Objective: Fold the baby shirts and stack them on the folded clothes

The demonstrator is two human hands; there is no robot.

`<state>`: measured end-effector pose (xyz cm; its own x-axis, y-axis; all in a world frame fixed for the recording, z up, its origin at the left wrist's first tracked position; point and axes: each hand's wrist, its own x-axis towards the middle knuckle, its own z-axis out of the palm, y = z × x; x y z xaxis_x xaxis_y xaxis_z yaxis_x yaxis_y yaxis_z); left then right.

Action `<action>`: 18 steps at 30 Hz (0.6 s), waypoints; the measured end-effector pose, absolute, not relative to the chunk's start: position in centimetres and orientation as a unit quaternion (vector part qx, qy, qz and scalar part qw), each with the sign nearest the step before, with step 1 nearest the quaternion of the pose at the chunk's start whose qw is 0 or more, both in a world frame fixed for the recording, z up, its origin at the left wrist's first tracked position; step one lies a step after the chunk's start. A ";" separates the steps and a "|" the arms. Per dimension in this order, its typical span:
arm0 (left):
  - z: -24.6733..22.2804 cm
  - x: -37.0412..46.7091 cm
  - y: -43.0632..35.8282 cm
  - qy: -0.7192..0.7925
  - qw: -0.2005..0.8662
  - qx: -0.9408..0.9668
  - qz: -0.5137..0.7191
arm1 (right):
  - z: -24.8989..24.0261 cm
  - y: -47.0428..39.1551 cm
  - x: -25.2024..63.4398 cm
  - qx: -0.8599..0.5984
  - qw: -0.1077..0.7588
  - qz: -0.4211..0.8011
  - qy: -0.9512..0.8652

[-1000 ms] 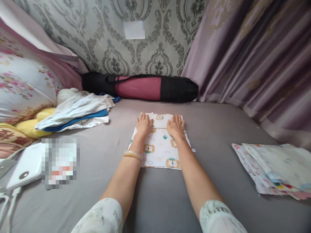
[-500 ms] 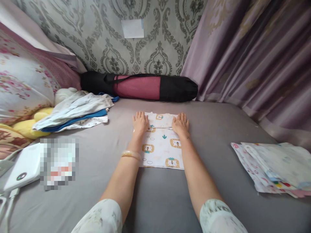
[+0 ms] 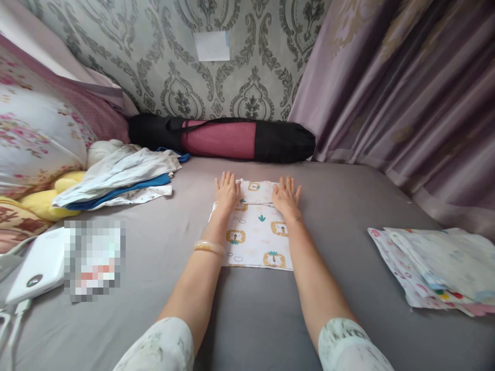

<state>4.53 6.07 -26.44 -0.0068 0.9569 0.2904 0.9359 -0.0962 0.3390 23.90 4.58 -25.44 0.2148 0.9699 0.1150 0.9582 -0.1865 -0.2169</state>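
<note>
Power bank seen at 8–9 o'clock of lion-print garment; loose clothes pile at 10. Yoga mat bag laid at 11–12, by wall. Left hand open, palm down, fingers spread, placed at garment's 11 o'clock corner. Garment folded, laid flat on bed. Right hand likewise spread, at 1 o'clock corner. Folded cloth stack set at 3–4.

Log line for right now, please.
left hand: flat on printed cloth | right hand: flat on its other side | cloth: far end folded over
</note>
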 end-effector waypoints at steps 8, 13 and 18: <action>-27.3 4.7 5.9 0.667 0.068 0.731 0.127 | -26.6 4.6 22.9 -0.769 0.087 0.039 -0.632; -26.9 4.7 5.8 0.665 0.067 0.731 0.137 | -26.4 4.7 23.1 -0.769 0.087 0.045 -0.631; -26.2 5.3 5.7 0.628 -0.001 0.746 0.222 | -25.7 4.4 22.0 -0.743 0.122 0.009 -0.658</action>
